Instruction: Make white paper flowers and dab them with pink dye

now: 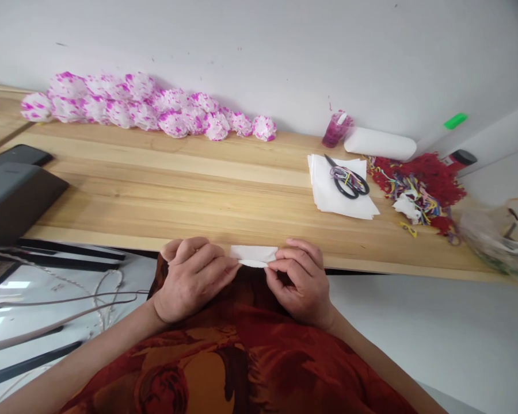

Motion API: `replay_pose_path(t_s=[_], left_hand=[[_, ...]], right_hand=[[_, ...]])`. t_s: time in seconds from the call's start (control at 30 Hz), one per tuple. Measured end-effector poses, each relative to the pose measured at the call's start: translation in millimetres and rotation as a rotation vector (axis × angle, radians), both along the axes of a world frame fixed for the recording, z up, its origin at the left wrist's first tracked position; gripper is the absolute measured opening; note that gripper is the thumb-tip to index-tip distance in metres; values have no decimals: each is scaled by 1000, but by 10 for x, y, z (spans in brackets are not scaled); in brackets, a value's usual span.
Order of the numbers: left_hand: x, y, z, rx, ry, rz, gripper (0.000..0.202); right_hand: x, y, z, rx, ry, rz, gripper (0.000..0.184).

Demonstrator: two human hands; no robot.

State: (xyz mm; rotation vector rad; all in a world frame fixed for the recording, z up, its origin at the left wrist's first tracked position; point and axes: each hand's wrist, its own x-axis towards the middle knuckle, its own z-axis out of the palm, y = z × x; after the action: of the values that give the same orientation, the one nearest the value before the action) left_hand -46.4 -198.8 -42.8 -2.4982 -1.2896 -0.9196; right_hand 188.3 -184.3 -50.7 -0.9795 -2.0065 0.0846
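Observation:
A small folded strip of white paper (254,255) is held just off the near edge of the wooden table (164,190), above my lap. My left hand (192,279) pinches its left end with fingers closed. My right hand (300,282) pinches its right end, fingers curled. The two hands sit close together, with the strip stretched between the fingertips.
A row of pink-and-white paper flowers (147,106) lies along the wall. At the right are a stack of white paper (341,192) with black scissors (347,178) on it, a pink cup (336,129), a white roll (380,144), red shreds with coloured bands (418,181) and a plastic bag (496,236). Dark devices (12,190) are at left.

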Motion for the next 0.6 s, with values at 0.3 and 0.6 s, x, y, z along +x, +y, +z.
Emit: replay_pose_path(t_s=[0.3, 0.6], left_hand=[[26, 18, 21, -10, -81, 52, 8], [23, -1, 28, -28, -104, 20, 27]], right_hand=[[17, 10, 26, -72, 25, -4, 18], [37, 15, -25, -35, 26, 14, 27]])
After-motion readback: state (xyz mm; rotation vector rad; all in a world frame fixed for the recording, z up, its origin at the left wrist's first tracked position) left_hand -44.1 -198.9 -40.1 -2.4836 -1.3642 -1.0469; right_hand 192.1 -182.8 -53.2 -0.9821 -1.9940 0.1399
